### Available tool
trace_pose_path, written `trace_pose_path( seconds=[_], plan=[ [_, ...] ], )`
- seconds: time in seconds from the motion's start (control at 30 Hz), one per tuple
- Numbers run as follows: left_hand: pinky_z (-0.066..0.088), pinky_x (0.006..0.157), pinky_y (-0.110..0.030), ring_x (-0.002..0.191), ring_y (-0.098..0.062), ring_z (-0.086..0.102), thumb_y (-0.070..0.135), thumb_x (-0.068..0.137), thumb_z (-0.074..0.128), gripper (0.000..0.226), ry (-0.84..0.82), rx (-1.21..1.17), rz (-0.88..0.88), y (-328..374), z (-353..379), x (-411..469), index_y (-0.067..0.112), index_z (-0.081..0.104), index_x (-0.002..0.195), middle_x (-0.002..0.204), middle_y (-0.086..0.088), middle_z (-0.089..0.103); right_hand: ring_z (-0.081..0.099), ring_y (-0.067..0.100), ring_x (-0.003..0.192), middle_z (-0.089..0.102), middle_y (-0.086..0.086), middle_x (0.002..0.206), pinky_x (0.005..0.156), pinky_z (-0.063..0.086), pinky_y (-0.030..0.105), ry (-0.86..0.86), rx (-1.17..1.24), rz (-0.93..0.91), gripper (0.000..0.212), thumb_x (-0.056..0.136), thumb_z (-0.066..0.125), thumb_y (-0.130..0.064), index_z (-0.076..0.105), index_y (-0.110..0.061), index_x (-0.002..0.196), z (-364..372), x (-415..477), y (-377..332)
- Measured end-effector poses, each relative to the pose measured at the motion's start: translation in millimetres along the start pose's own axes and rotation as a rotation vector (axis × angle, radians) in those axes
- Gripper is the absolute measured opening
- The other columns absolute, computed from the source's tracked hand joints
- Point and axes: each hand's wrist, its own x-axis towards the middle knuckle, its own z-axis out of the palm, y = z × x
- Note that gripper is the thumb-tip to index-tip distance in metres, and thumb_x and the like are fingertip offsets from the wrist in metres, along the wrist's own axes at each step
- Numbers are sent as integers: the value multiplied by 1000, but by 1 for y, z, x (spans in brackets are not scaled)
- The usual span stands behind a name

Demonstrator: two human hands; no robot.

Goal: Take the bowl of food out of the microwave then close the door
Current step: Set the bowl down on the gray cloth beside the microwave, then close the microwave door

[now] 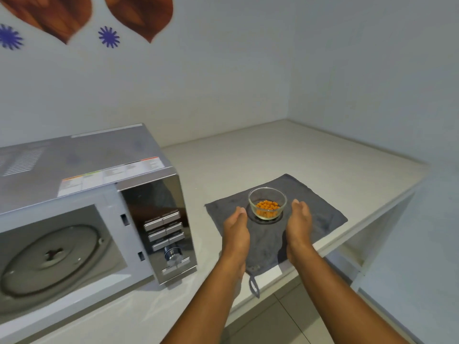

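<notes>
bowl (267, 203) sits on the grey cloth (320, 209) between both spread, empty hands.

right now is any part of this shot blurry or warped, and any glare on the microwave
Head view: the microwave at left is smeared by motion blur, its turntable soft; the mirrored control panel reflects the room rather than showing hard glare. The glass bowl and both hands sit fairly sharp on the grey cloth. Wide-angle distortion bends the counter edge. Lighting is soft, shadows faint.
</notes>
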Motion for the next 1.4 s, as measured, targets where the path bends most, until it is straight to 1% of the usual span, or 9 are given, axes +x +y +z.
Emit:
trace_pose_path(
  seconds=[0.03, 0.07, 0.17, 0.23, 0.33, 0.47, 0.7, 1.07, 1.4],
  plan=[
    [61, 75, -21, 92, -11, 76, 32, 113, 45, 41, 0, -9, -5, 5, -7, -12, 30, 78, 89, 78, 14, 79, 36, 29, 151, 37, 8, 166, 120, 33, 47, 1, 2, 7, 57, 110, 40, -41, 33, -17, 161, 1, -10, -1],
    [58, 75, -12, 93, 2, 75, 33, 113, 45, 37, -5, 0, -9, 7, -8, -18, 32, 77, 95, 88, 21, 79, 38, 28, 150, 39, 6, 165, 121, 33, 50, 16, 9, 12, 57, 109, 40, -43, 35, -18, 160, -1, -15, -3],
    [52, 102, -16, 135, -10, 62, 39, 113, 46, 42, -37, 30, 13, 16, -24, -49, 16, 65, 142, 150, 1, 64, 43, 24, 140, 47, 2, 149, 114, 37, 46, 33, 34, -20, 44, 107, 41, -47, 44, -25, 145, 0, -45, -10],
    [51, 91, -12, 138, -16, 60, 43, 112, 45, 47, -44, 20, 40, 20, -37, -69, 13, 62, 145, 156, -11, 59, 36, 26, 149, 38, 2, 164, 118, 33, 47, 37, 45, -37, 57, 107, 40, -47, 34, -24, 159, 0, -72, -16],
    [40, 102, -17, 145, -11, 52, 47, 111, 45, 43, -22, 11, 63, 25, -54, -102, 23, 66, 139, 144, 17, 66, 41, 26, 147, 45, 3, 160, 116, 37, 47, 14, 69, -78, 53, 107, 42, -44, 40, -22, 155, 0, -113, -25],
    [36, 108, -24, 129, 2, 52, 46, 112, 44, 27, 51, 8, 98, 33, -76, -147, 47, 70, 119, 125, 35, 62, 57, 13, 107, 62, -14, 113, 91, 41, 31, -46, 127, -147, 17, 107, 45, -37, 55, -35, 120, -3, -167, -36],
    [42, 122, -39, 143, -11, 54, 51, 110, 43, 45, 188, 43, 306, 72, -120, -240, 38, 56, 151, 154, 12, 60, 49, 14, 135, 52, -4, 152, 99, 36, 34, -245, 142, -156, 48, 107, 43, -45, 45, -31, 152, 4, -258, -46],
    [51, 116, -42, 126, 1, 67, 37, 111, 45, 34, 399, 8, 693, 136, -187, -384, 32, 71, 133, 130, 17, 76, 59, 9, 127, 66, -12, 135, 109, 45, 41, -607, 181, -251, 34, 107, 44, -50, 60, -38, 136, 18, -394, -79],
    [55, 112, -42, 127, -7, 70, 31, 105, 53, 32, 424, 99, 961, 187, -239, -486, 28, 75, 128, 127, 13, 79, 66, -1, 118, 73, -15, 127, 97, 49, 23, -927, 271, -340, 29, 108, 48, -38, 63, -34, 133, 31, -496, -96]
  ],
)
